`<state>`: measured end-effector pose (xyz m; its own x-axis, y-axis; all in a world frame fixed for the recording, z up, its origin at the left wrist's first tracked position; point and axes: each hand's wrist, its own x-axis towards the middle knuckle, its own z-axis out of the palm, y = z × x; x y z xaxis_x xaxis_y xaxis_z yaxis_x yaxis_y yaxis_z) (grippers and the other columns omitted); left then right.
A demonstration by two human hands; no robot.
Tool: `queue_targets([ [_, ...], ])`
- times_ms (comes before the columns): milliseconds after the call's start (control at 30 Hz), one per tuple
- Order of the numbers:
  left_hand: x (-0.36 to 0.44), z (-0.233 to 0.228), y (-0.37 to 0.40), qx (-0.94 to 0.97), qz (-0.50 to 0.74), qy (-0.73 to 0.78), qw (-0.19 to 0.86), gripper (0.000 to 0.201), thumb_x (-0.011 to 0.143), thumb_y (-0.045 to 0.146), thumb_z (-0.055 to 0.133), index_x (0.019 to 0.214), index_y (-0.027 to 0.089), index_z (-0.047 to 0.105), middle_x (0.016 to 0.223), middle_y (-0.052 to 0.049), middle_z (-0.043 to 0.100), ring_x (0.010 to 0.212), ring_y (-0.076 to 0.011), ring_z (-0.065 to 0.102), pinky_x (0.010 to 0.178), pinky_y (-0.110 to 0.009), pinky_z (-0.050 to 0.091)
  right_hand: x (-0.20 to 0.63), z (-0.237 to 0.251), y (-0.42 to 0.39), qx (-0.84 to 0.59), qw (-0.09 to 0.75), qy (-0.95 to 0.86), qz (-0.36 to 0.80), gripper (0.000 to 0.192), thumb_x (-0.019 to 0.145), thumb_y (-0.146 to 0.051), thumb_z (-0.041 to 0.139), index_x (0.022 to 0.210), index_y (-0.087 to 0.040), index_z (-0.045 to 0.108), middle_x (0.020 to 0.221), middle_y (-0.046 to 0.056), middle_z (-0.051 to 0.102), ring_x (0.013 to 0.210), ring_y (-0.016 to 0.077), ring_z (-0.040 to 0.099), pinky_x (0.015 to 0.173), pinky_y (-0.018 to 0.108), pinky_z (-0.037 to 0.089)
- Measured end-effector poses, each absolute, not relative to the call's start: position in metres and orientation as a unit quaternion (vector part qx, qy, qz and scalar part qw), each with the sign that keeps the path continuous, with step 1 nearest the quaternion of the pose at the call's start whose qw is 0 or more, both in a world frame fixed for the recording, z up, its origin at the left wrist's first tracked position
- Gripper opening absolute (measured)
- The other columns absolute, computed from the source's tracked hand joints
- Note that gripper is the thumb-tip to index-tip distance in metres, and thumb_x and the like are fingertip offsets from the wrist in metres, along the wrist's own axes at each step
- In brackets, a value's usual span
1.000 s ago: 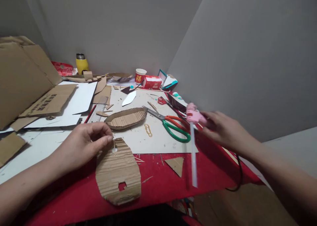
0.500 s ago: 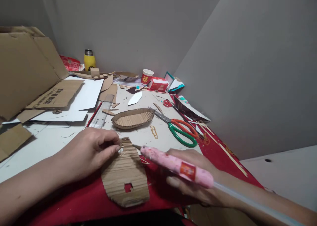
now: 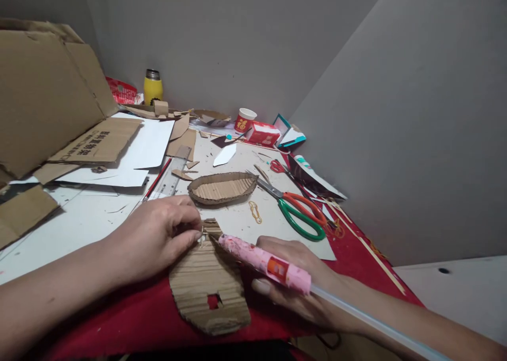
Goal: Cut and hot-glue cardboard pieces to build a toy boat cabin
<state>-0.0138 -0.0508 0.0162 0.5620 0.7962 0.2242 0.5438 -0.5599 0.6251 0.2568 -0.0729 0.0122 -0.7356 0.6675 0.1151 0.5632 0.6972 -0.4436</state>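
1. A table point(image 3: 99, 229) stands in a corner of plain grey walls, its near edge covered by a red cloth point(image 3: 130, 313) and its middle by pale sheets. Large cardboard sheets point(image 3: 43, 92) lean at the left.
2. The glue gun point(image 3: 263, 262), pink and tube-shaped, lies across the right hand point(image 3: 295, 282), whose fingers curl closed around it. Its long axis runs from lower right to upper left, the nozzle pointing at the left fingertips; a clear glue stick point(image 3: 368, 321) trails out behind.
3. The left hand point(image 3: 158, 237) pinches something small, perhaps a thin stick, at the top edge of the cardboard cutout point(image 3: 208, 284).
4. That cutout is ribbed and rounded, with a small square hole, and lies flat on the cloth.
5. Farther back sit a ribbed cardboard boat shape point(image 3: 222, 187) and green-and-orange scissors point(image 3: 297, 210).
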Motion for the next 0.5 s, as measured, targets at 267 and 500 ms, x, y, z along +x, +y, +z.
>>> queue_targets([
  [267,-0.0131,0.0140,-0.0477,0.835,0.239,0.415,0.272,0.014,0.082,0.014,0.054,0.071,0.019,0.061,0.078,0.000,0.059,0.073,-0.0140,0.055,0.066,-0.027,0.040,0.2544,0.0114,-0.0705,-0.331,0.133,-0.908,0.221,0.020,0.092,-0.033,0.051,0.080,-0.018,0.053,0.069,0.002,0.053,0.056,0.0123,0.047,0.052,0.025,0.040],
  [500,-0.0138,0.0152,-0.0463,0.831,0.229,0.419,0.288,0.015,0.083,0.015,0.053,0.072,0.019,0.062,0.079,0.000,0.059,0.074,-0.0141,0.055,0.068,-0.027,0.041,0.2536,0.0086,-0.0715,-0.334,0.112,-0.913,0.204,0.027,0.094,-0.037,0.045,0.092,-0.014,0.061,0.071,0.004,0.056,0.056,0.0133,0.048,0.052,0.026,0.041],
])
